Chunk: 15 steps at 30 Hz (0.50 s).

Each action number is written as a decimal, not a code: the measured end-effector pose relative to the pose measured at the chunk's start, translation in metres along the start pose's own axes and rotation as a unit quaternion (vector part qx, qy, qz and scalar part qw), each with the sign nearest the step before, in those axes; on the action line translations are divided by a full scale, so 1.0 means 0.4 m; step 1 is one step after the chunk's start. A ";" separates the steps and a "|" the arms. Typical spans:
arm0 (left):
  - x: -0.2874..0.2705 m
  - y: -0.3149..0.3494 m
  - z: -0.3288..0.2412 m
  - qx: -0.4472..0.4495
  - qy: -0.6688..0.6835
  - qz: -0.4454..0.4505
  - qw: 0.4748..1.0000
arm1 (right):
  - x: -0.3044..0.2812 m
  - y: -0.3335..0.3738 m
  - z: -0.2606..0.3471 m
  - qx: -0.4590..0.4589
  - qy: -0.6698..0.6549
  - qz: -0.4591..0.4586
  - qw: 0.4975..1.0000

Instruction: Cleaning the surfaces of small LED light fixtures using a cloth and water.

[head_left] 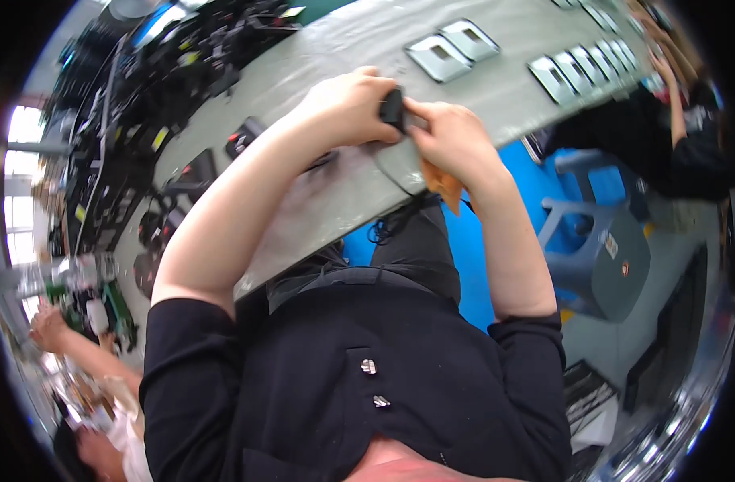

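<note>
My left hand [347, 106] is closed round a small black block-shaped piece [392, 111] just above the table; its exact kind is hard to make out. A thin dark cable [393, 178] runs below my hands toward the table's near edge; where it ends is hidden. My right hand [452, 138] is closed, with an orange cloth [441, 186] hanging out under the palm. Its forefinger and thumb reach to the black piece's right side, and blur hides whether they touch it.
Silver rectangular frames [440, 58] lie beyond my hands on the table [335, 213], with a row of similar ones [580, 71] farther right. Black parts [199, 165] lie left of my arm. A blue-grey stool [608, 257] stands at right. Other people work at both sides.
</note>
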<state>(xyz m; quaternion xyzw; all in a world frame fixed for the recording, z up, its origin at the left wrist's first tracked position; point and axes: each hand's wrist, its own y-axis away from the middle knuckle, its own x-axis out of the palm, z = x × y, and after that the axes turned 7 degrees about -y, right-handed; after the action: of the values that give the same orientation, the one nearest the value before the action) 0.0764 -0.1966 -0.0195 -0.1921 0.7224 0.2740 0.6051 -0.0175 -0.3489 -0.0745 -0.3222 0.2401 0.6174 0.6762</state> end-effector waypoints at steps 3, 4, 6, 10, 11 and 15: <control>0.002 -0.051 -0.002 -0.059 -0.063 -0.003 0.996 | -0.009 0.066 0.041 0.037 -0.101 -0.078 0.991; 0.002 -0.047 0.009 -0.070 -0.068 0.001 0.995 | -0.008 0.097 0.062 0.075 -0.157 -0.082 0.981; 0.001 -0.019 0.013 -0.071 -0.052 -0.016 0.996 | 0.001 0.180 0.062 0.123 -0.187 -0.117 0.968; 0.056 0.002 0.020 -0.036 -0.028 -0.104 0.994 | 0.066 0.308 0.012 0.253 -0.152 0.027 0.955; 0.055 0.002 0.019 -0.040 -0.026 -0.110 0.993 | 0.085 0.302 0.025 0.277 -0.205 0.100 0.933; 0.038 -0.020 0.016 -0.019 -0.027 -0.070 0.997 | 0.231 0.280 0.024 0.312 -0.561 0.014 0.767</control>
<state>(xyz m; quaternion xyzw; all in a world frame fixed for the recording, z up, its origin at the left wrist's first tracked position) 0.0834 -0.1979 -0.0365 -0.2467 0.6853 0.2497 0.6381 -0.1176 -0.2757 -0.1505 0.3132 0.0018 0.5887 0.7452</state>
